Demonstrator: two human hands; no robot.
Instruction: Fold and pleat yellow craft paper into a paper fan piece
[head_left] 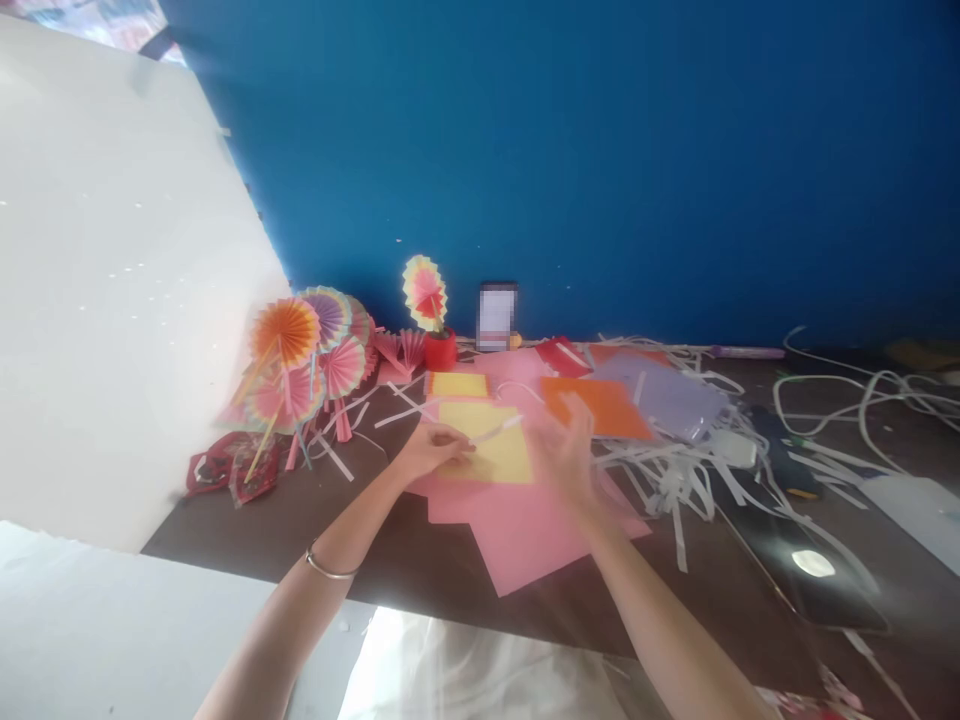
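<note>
My left hand [433,450] is closed, pinching one end of a thin white paper strip [499,430]. The strip slants up to the right over a yellow paper sheet [491,462]. Blurred by motion, my right hand [568,455] is raised at the sheet's right side, thumb and fingers apart, and nothing shows between them. Larger pink sheets [510,545] lie beneath the yellow one. Just behind my right fingers is an orange sheet [611,408]. A yellow piece with an orange edge [459,385] lies behind the yellow sheet.
Pleated paper fans [285,335] on sticks cluster at left. Another fan [425,292] stands in a red pot [440,350] near a propped phone [496,316]. Right are purple sheets [679,395], tangled white strips [679,480], a dark phone [806,560] and white cables [862,400].
</note>
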